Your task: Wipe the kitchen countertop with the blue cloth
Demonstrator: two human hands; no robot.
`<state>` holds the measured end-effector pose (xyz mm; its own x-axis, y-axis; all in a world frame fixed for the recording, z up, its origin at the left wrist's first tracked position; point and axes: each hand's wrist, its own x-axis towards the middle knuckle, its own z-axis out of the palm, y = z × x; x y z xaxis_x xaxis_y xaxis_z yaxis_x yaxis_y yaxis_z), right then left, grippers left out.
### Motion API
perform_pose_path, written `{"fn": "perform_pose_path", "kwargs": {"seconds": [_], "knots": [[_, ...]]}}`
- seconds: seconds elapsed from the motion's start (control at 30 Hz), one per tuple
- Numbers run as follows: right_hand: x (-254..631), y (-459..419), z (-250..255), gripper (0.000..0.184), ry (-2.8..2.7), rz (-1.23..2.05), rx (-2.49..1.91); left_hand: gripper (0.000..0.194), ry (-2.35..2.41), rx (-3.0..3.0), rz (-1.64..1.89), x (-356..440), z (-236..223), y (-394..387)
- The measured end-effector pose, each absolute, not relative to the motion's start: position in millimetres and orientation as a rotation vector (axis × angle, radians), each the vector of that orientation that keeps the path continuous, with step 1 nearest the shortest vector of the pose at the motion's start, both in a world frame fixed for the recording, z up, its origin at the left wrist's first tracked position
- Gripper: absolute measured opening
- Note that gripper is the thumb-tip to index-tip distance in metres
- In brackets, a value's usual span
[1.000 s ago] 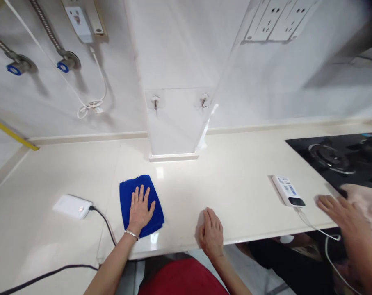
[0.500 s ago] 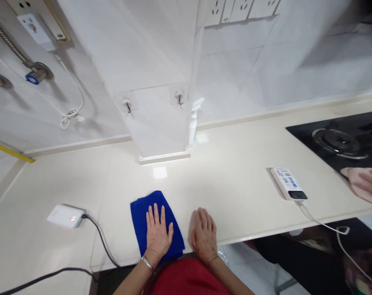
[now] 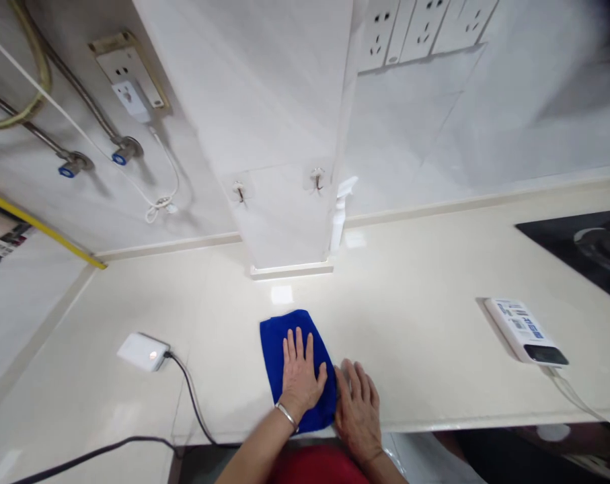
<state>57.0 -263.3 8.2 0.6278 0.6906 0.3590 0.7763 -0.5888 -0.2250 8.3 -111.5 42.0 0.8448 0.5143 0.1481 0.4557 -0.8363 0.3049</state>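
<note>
A blue cloth (image 3: 277, 363) lies folded flat on the cream countertop (image 3: 420, 376), close to its front edge. Pressed down on it is my left hand (image 3: 302, 380), palm flat and fingers spread, with a silver bangle on the wrist. My right hand (image 3: 358, 407) rests at the cloth's right edge, thumb side against it, with its fingers stretched forward over the counter. Whether that thumb has any of the cloth under it, I cannot tell.
On the left lies a white power bank (image 3: 143, 351) with a black cable. A white device with a dark screen (image 3: 526, 333) lies on the right, before a black gas hob (image 3: 587, 245). A white spray bottle (image 3: 339, 215) stands beside the wall pillar (image 3: 284, 228).
The view has swung left, so things appear further right. My right hand has come up against the cloth's edge; before, a gap lay between them. Another person's hand by the hob has left view.
</note>
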Motion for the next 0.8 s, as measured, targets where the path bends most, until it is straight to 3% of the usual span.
{"fn": "perform_pose_path", "kwargs": {"seconds": [0.33,0.53,0.8], "knots": [[61,-266,-8,0.059,-1.220,-0.524,-2.420,0.066,0.457,2.695,0.257,-18,47,-55],[60,-263,-10,0.054,-1.211,-0.548,-2.433,0.055,0.770,2.730,0.375,-52,48,24],[62,-262,-12,0.054,-1.215,-0.582,-2.460,0.059,1.028,2.776,0.383,-62,45,130]]}}
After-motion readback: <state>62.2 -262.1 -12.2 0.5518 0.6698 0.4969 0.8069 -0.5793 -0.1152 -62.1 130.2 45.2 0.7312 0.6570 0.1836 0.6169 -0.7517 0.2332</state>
